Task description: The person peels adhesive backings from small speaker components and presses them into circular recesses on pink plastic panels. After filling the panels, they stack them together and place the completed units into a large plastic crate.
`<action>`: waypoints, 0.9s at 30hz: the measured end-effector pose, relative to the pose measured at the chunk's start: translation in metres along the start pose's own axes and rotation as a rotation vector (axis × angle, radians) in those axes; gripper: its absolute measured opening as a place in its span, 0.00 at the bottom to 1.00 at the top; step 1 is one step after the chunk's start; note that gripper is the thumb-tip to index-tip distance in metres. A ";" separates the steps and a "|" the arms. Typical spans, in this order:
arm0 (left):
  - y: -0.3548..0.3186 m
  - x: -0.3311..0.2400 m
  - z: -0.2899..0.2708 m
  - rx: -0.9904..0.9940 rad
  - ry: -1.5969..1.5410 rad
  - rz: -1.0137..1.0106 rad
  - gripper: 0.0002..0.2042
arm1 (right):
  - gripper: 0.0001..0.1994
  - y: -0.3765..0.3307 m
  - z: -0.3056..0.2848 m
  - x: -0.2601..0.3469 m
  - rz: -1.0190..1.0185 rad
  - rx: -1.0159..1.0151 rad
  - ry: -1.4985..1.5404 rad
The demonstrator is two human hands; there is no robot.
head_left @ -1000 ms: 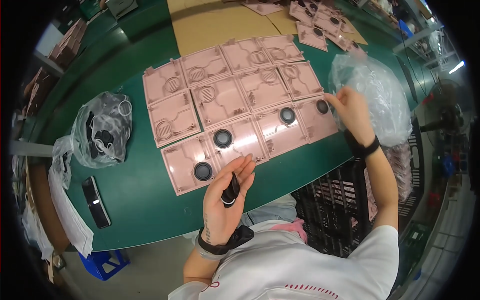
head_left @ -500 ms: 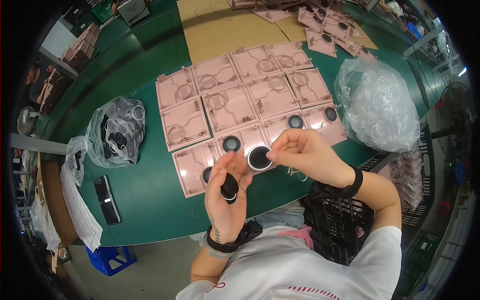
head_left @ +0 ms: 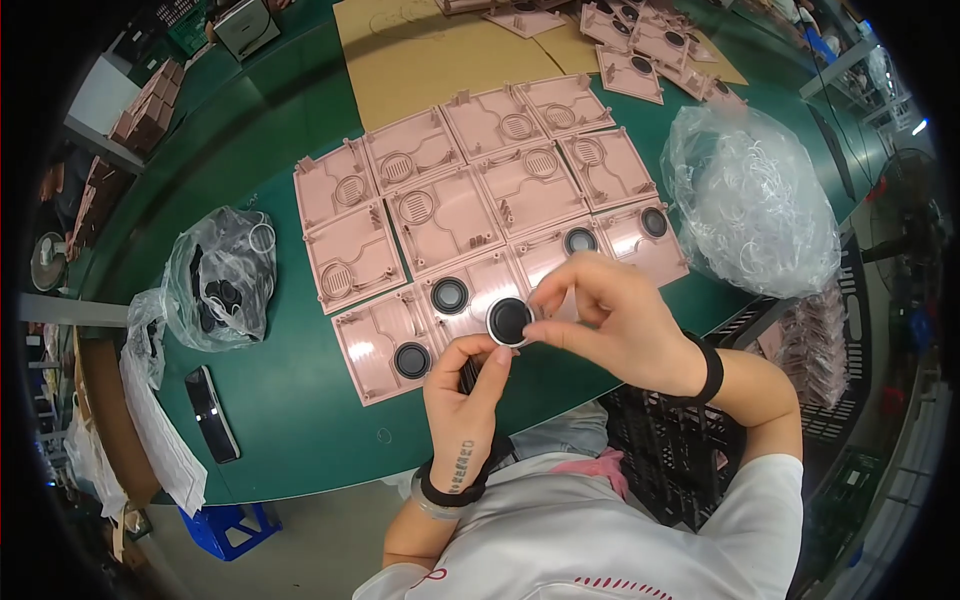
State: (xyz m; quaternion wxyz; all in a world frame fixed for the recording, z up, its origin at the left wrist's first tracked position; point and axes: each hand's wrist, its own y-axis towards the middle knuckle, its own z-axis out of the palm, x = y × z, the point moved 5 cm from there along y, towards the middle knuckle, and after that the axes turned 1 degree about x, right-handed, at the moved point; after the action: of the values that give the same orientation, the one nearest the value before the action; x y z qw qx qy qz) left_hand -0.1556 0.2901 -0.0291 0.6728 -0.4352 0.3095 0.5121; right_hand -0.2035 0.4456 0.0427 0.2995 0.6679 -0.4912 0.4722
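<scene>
Between my two hands is a small round black speaker (head_left: 509, 321) with a white ring round its rim. The thumb and fingertips of my right hand (head_left: 625, 335) pinch its right edge. At its lower left edge, the thumb and forefinger of my left hand (head_left: 462, 390) press together. A dark round piece (head_left: 467, 376) shows partly behind the left fingers; the rest of it is hidden. Below and around the hands lie pink plastic panels (head_left: 445, 215) in rows. Similar black speakers (head_left: 449, 295) sit in the near-row panels; those farther back show bare round grilles.
A clear bag of white rings (head_left: 750, 200) stands on the right of the green table (head_left: 290, 420). At left are a bag of black parts (head_left: 222, 280) and a phone (head_left: 213, 413). More pink panels (head_left: 660, 40) are piled on cardboard (head_left: 410, 55) at the back.
My left hand has turned from palm up and moved its thumb and forefinger to the ringed speaker. The right hand still holds that speaker. The whole view has shifted slightly.
</scene>
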 end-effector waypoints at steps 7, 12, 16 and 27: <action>-0.004 -0.003 0.007 0.000 0.217 0.052 0.04 | 0.08 -0.003 0.006 -0.005 -0.112 0.035 -0.070; -0.005 -0.004 0.009 -0.001 0.276 0.088 0.04 | 0.07 -0.004 0.004 -0.004 -0.115 0.067 -0.125; -0.003 -0.003 0.006 0.012 0.322 0.157 0.04 | 0.07 -0.003 0.005 -0.005 -0.127 0.074 -0.136; -0.003 -0.003 0.005 -0.010 0.288 0.127 0.03 | 0.08 -0.006 0.009 -0.004 -0.169 0.085 -0.177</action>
State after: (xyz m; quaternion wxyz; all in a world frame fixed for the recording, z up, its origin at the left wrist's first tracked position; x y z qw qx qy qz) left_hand -0.1533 0.2928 -0.0240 0.5855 -0.4872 0.4270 0.4874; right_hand -0.1955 0.4411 0.0362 0.2650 0.7580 -0.4373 0.4050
